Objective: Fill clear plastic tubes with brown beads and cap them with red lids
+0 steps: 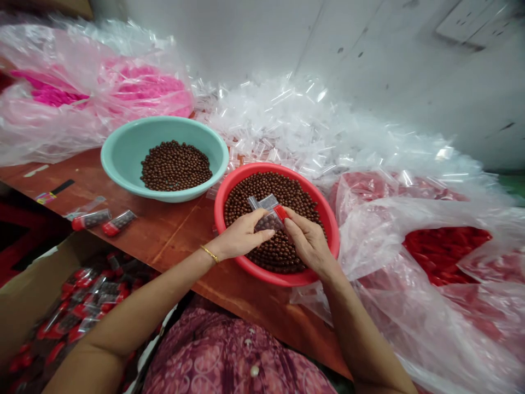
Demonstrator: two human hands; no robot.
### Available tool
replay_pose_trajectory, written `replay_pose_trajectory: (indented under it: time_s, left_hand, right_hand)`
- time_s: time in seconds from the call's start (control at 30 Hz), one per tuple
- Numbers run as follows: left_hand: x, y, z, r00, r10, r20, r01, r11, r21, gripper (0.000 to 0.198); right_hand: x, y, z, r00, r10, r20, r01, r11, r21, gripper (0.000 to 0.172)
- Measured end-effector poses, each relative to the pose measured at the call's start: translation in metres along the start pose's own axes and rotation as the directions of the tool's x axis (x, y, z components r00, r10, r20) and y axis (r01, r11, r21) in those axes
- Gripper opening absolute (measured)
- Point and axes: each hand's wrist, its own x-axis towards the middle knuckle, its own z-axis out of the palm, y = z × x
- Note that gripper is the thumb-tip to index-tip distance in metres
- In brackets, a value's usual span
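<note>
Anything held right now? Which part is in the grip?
Yes, a small clear plastic tube with a red cap. The right hand pinches it at the capped end; the left hand has its fingers on the clear body.

My left hand (241,235) and right hand (309,243) are above a round red plastic basin (324,219), whose raised rim rings them. At ten o'clock, a round teal plastic basin (164,134) blocks the way. At twelve, a heap of small clear plastic tubes (287,120) rises behind the rim. At three, a bulging pink-tinted plastic bag (410,306) presses close. At eight o'clock, a reddish-brown wooden tabletop (176,235) leaves room to pass.
</note>
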Motion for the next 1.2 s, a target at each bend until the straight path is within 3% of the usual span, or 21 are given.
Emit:
replay_pose_trajectory:
  time_s: [0.17,0.33,0.53,0.7,1.03,1.13,1.2]
  left_hand:
    - [-0.001,0.000,0.002,0.999,0.004,-0.037,0.000,0.996,0.094,0.025]
    - [-0.002,0.006,0.003,0.994,-0.061,-0.088,0.076,0.980,0.184,0.019]
    - [-0.001,0.006,0.000,0.998,-0.019,0.066,0.012,0.995,0.102,0.022]
    - [-0.002,0.010,0.002,0.997,-0.071,-0.002,0.070,0.972,0.224,0.016]
    - [-0.003,0.015,0.005,0.989,-0.147,-0.029,0.144,0.885,0.443,0.009]
    - [-0.003,0.017,0.005,0.989,-0.140,0.052,0.100,0.878,0.469,0.012]
    - [-0.003,0.019,0.005,0.984,-0.141,0.111,0.071,0.874,0.481,0.014]
  right_hand:
    - [-0.002,-0.002,-0.002,0.998,-0.054,0.020,0.057,0.985,-0.162,0.041]
    - [-0.008,-0.002,-0.006,0.996,-0.080,0.051,0.089,0.968,-0.235,0.040]
    - [-0.014,-0.007,-0.007,0.990,-0.102,0.101,0.124,0.960,-0.253,0.042]
    - [-0.011,-0.010,-0.009,0.983,-0.088,0.159,0.130,0.952,-0.276,0.040]
    - [-0.009,-0.003,-0.012,0.924,-0.237,0.300,0.368,0.764,-0.531,0.039]
    - [-0.007,0.000,-0.013,0.940,-0.215,0.264,0.320,0.820,-0.474,0.045]
    - [-0.004,0.001,-0.008,0.979,-0.136,0.153,0.180,0.929,-0.324,0.056]
